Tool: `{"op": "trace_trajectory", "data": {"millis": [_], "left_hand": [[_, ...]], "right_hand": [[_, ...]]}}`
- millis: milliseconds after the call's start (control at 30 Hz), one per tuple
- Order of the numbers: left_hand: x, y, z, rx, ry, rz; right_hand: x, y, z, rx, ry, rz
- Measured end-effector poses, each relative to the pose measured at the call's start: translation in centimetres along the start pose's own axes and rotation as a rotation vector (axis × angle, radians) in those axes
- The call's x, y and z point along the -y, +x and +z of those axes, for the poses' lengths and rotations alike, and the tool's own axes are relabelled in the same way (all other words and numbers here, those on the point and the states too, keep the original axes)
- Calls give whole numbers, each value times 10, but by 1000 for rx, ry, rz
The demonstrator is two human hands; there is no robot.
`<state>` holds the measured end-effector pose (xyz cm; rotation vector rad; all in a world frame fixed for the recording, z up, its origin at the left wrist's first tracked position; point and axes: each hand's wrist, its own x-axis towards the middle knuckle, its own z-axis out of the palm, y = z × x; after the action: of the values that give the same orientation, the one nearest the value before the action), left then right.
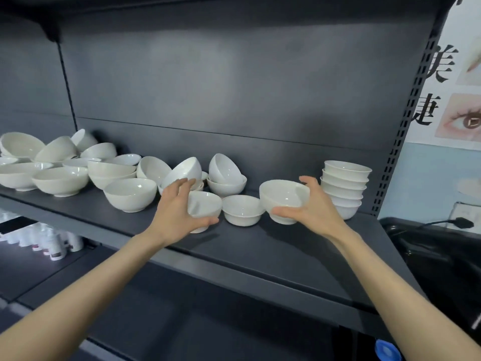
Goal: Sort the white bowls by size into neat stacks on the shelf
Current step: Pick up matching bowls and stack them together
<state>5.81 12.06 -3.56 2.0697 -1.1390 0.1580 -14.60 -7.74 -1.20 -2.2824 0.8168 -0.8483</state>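
Observation:
Many white bowls lie on a dark grey shelf (260,246). My right hand (316,208) grips a medium white bowl (283,198) from its right side, thumb under the base. My left hand (179,209) curls around a small white bowl (205,207), fingers spread over its left rim and thumb below. Between them stands another small bowl (242,209). A neat stack of several medium bowls (345,186) rises at the right end. A loose jumble of large and small bowls (78,168) covers the left part, some tilted.
Behind my left hand, tilted bowls (223,175) lean on one another. The shelf's perforated upright (400,142) stands at the right, with a poster on the wall beyond. A lower shelf at left holds small bottles (49,243). A black object lies at right (429,246).

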Motion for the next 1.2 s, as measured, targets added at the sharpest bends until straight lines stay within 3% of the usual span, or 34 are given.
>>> {"op": "trace_trajectory", "data": {"millis": [200,467,1000,1200], "left_hand": [[25,-4,-2,63,-312,-229],[58,8,0,128,-514,-152],[98,39,-7,514,-687,16],[107,43,-7,523,-729,23]], "right_hand": [[43,17,35,81,195,-53],[79,30,83,157,297,-39],[103,18,135,186,185,48],[105,15,139,218,197,67]]}}
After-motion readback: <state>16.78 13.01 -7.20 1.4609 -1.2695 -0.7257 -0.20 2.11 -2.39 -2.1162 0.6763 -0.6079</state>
